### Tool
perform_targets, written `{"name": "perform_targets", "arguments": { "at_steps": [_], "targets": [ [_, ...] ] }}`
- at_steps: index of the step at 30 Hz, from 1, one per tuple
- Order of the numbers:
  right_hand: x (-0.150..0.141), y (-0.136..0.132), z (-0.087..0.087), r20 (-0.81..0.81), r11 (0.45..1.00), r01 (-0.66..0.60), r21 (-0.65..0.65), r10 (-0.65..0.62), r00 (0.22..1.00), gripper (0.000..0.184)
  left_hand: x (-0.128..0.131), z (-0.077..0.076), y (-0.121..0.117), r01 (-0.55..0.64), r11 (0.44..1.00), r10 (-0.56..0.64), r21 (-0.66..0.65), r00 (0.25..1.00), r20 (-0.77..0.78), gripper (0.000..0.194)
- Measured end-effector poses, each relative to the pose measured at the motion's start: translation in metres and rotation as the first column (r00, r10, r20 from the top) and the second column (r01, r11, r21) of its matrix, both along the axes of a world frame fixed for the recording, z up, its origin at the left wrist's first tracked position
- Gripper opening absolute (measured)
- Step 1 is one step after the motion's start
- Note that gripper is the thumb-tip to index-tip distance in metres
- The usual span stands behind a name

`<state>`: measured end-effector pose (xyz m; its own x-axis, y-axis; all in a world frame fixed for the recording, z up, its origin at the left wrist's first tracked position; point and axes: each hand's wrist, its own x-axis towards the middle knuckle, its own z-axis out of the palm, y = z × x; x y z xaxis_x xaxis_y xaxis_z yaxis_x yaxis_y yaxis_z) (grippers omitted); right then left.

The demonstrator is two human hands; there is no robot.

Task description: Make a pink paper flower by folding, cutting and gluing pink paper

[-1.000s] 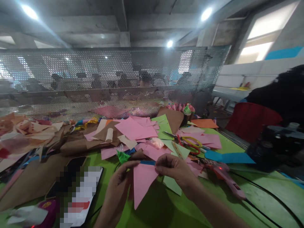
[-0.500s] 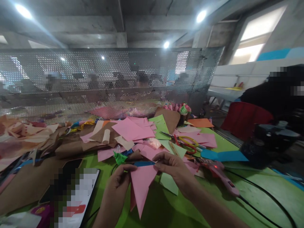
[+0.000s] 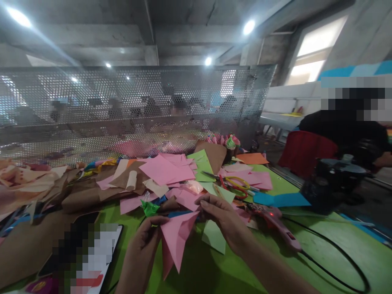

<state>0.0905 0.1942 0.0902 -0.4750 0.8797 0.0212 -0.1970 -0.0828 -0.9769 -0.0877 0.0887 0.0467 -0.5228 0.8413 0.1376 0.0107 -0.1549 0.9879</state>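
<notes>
Both my hands hold a pink paper triangle (image 3: 176,239) above the green table (image 3: 214,269). My left hand (image 3: 143,241) pinches its left upper corner, fingers closed. My right hand (image 3: 222,218) pinches the right upper corner, fingers closed. The paper points downward and is folding around a thin blue stick (image 3: 180,213) along its top edge. A crumpled green scrap (image 3: 149,208) lies just beyond my left hand.
Pink, green and brown paper sheets (image 3: 167,171) litter the table. Scissors with red and yellow handles (image 3: 235,182), a pink glue gun (image 3: 275,222) with a black cord, a blue sheet (image 3: 280,200) and a phone (image 3: 82,253) lie around. A perforated metal screen (image 3: 122,106) stands behind. A person in black (image 3: 343,126) sits right.
The pink triangle has gone from flat to folded, its right flap turned over the blue stick. Both hands have drifted slightly left and down.
</notes>
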Motion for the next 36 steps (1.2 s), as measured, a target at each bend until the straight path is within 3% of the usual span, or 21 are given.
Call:
{"name": "perform_targets", "arguments": {
  "at_steps": [4,7,11,13,15,17,19,21,26,28,33,36],
  "targets": [
    [-0.002,0.004,-0.007,0.02,0.998,-0.063,0.002,0.063,0.998,0.028,0.001,-0.002,0.0,-0.008,1.0,0.008,-0.003,0.999,-0.044,0.023],
    [-0.003,0.008,-0.011,0.074,0.998,-0.046,0.035,0.043,0.996,0.028,-0.001,-0.003,0.0,0.006,1.0,-0.007,-0.011,0.997,-0.079,0.019],
    [0.001,0.003,-0.002,0.202,0.958,-0.072,0.277,0.015,0.979,0.016,-0.005,-0.001,0.0,0.054,0.998,-0.056,-0.017,0.987,-0.152,0.017],
    [0.003,-0.004,0.004,0.248,0.872,-0.157,0.464,0.042,0.968,0.02,-0.006,0.0,-0.001,0.074,0.997,-0.078,-0.028,0.97,-0.231,0.018],
    [0.004,-0.011,0.008,0.297,0.746,-0.243,0.62,0.064,0.953,0.031,-0.005,0.001,-0.001,0.083,0.996,-0.087,-0.026,0.954,-0.289,0.02],
    [0.001,-0.016,0.006,0.349,0.632,-0.286,0.721,0.025,0.937,0.039,-0.002,0.0,-0.001,0.097,0.995,-0.096,-0.01,0.947,-0.306,0.021],
    [-0.002,-0.018,0.0,0.371,0.57,-0.286,0.77,-0.036,0.928,0.036,0.002,0.0,-0.001,0.128,0.992,-0.123,0.0,0.951,-0.285,0.021],
    [-0.004,-0.017,-0.007,0.365,0.578,-0.267,0.771,-0.057,0.929,0.028,0.005,0.0,0.0,0.156,0.988,-0.152,0.0,0.96,-0.236,0.02],
    [-0.003,-0.011,-0.015,0.355,0.664,-0.239,0.708,-0.042,0.934,0.022,0.008,0.005,0.0,0.17,0.985,-0.17,-0.014,0.975,-0.143,0.018],
    [-0.003,-0.011,-0.013,0.362,0.655,-0.245,0.715,-0.046,0.931,0.028,0.008,0.006,0.001,0.163,0.986,-0.164,-0.024,0.977,-0.138,0.017],
    [-0.003,-0.014,-0.005,0.36,0.532,-0.281,0.799,-0.048,0.932,0.033,0.007,0.007,0.001,0.175,0.984,-0.176,-0.014,0.981,-0.087,0.015],
    [-0.004,-0.015,-0.007,0.363,0.571,-0.274,0.774,-0.046,0.931,0.031,0.008,0.007,0.001,0.207,0.978,-0.206,0.003,0.977,-0.057,0.016]
  ]
}}
